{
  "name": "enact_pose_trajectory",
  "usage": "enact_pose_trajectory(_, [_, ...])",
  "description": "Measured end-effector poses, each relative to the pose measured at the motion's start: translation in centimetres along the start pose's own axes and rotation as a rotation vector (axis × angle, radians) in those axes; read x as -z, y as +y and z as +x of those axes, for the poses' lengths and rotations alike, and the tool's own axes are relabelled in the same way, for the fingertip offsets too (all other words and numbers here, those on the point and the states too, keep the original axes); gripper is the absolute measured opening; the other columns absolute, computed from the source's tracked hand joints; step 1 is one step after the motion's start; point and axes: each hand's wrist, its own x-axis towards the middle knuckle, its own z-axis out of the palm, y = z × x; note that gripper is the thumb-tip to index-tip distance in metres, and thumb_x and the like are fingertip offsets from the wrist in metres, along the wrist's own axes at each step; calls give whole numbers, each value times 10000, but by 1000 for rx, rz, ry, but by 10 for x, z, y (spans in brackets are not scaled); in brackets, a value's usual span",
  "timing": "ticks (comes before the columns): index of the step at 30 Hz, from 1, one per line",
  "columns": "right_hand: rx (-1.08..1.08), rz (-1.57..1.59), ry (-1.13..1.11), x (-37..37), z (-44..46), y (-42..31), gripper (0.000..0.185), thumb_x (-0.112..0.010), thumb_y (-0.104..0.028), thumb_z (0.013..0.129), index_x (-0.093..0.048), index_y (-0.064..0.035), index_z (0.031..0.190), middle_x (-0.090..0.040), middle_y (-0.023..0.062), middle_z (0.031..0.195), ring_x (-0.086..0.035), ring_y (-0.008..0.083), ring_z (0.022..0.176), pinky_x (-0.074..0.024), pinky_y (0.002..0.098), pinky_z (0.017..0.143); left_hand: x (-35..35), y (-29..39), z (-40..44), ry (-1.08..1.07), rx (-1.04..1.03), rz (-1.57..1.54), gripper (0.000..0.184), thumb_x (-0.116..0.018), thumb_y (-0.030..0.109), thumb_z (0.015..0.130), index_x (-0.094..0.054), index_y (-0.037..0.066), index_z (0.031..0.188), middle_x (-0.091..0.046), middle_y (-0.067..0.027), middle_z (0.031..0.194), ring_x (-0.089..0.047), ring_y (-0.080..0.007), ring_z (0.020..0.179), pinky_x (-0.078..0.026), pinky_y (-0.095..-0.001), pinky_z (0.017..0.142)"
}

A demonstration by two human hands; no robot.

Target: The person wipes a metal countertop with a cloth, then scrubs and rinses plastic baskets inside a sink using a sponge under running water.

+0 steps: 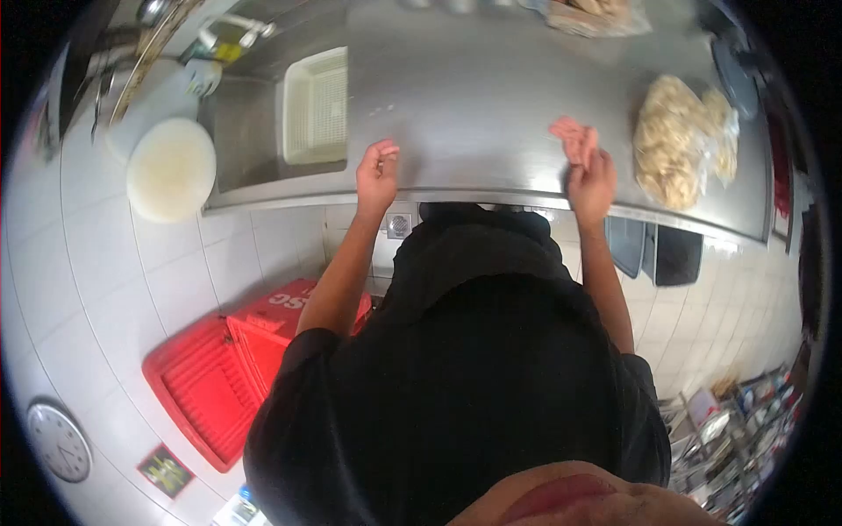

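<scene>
My right hand (592,182) is closed around a crumpled pink cloth (570,131), which sticks out past the fingers over the steel counter (474,114). Near the sink's right side, my left hand (377,172) hovers above the counter's front edge. Its fingers are loosely bent, and I see nothing held in them. A few small pale specks or drops (381,110) lie on the steel beyond the left hand. To the right of my right hand sits a clear plastic bag (671,145) full of pale yellowish pieces, whose kind I cannot make out.
A pale plastic basket (316,105) stands in the sink (250,145) at the left. Left of it is a round white lid or board (171,171). Another filled bag (596,16) lies at the back. Red crates (210,386) and dark bins (675,254) are below the counter.
</scene>
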Motion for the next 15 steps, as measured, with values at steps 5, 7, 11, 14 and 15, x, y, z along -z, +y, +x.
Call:
enact_pose_trajectory(5, [-134,-120,-73,-9,1,-18,397,-616,-216,871,-624,-53,1233,-591,239,1129,-594,409,1013,-499,469,886,106,-65,-26,173,-46,26,201,-567,60,975,-600,21,1169,-669,-48,1060,-615,-89,871,-496,-238,714])
enact_pose_trajectory(7, [-175,-202,-80,-19,0,-28,401,-619,-215,868,-630,-56,1236,-600,232,1082,-585,398,1003,-494,471,878,151,-96,-34,243,-45,10,204,-565,58,973,-596,24,1171,-667,-40,1051,-613,-87,870,-490,-232,710])
enact_pose_trajectory(11, [-252,-250,-133,-64,0,-68,481,-539,-205,917,-479,-59,1370,-569,235,1164,-525,404,1124,-489,479,891,211,-126,-42,375,42,-111,190,-556,58,970,-602,26,1152,-664,-39,1039,-609,-99,875,-489,-234,729])
enact_pose_trajectory(14, [227,103,61,-91,16,-163,352,-479,-160,941,-494,2,1253,-517,228,1317,-483,401,1201,-325,475,1090,246,-146,-38,414,65,-99,194,-542,55,972,-601,21,1153,-661,-46,1035,-606,-105,865,-493,-235,742])
enact_pose_trajectory(15, [190,-41,38,-113,10,-186,343,-505,-153,921,-500,-14,1234,-533,200,1281,-462,403,1219,-338,494,1074,254,-154,-36,418,65,-91,197,-537,54,973,-600,19,1156,-660,-48,1034,-604,-105,859,-493,-235,744])
